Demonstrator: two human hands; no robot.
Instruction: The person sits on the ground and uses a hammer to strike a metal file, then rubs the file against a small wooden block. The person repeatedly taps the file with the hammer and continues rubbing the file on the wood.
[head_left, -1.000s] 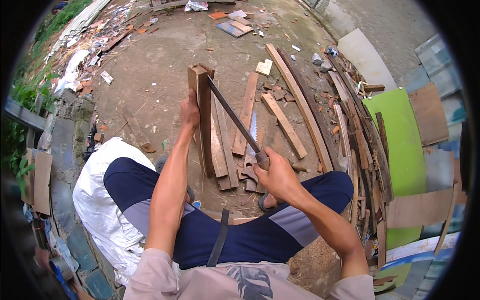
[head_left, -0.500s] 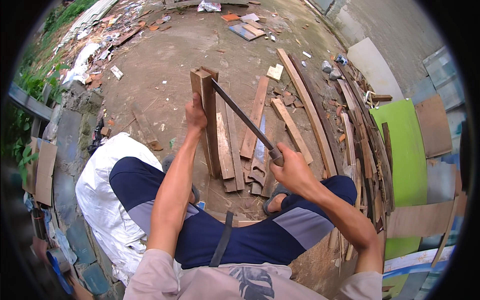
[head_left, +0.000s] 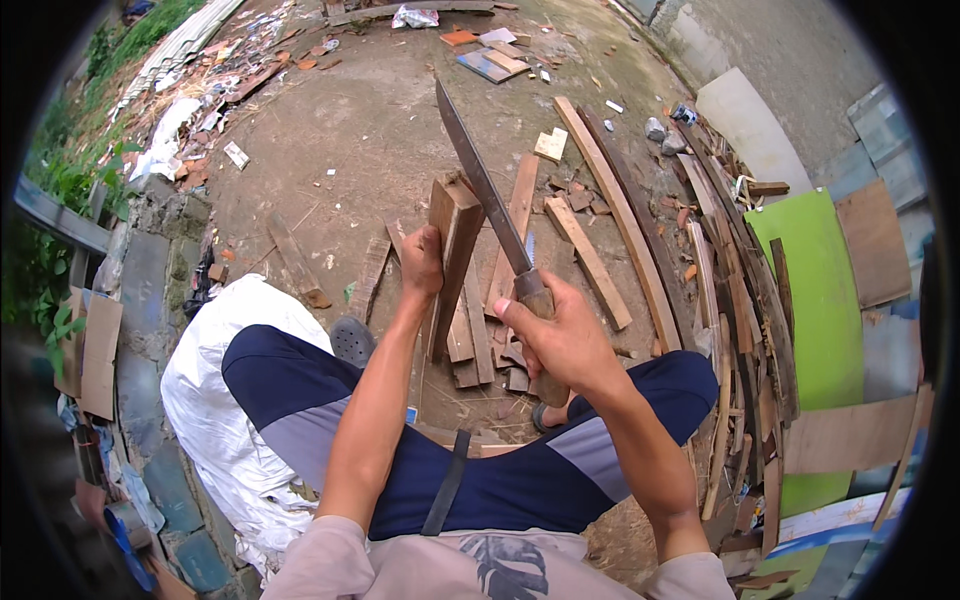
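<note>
Blade work seems in hand: left grip (head_left: 421, 265) clasps 1 tilted timber (head_left: 457, 235), well inside the ground's (head_left: 330, 125) left edge; right grip (head_left: 568, 340) clasps a machete (head_left: 487, 187). Another stroke would need steady timber.

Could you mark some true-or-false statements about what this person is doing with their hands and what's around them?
1. The right hand grips a long-bladed knife by its handle. True.
2. The left hand is empty. False: it holds a piece of wood.
3. White sheeting lies beside the person's left leg. True.
4. The bright green panel is on the person's left. False: it is on the right.
</note>
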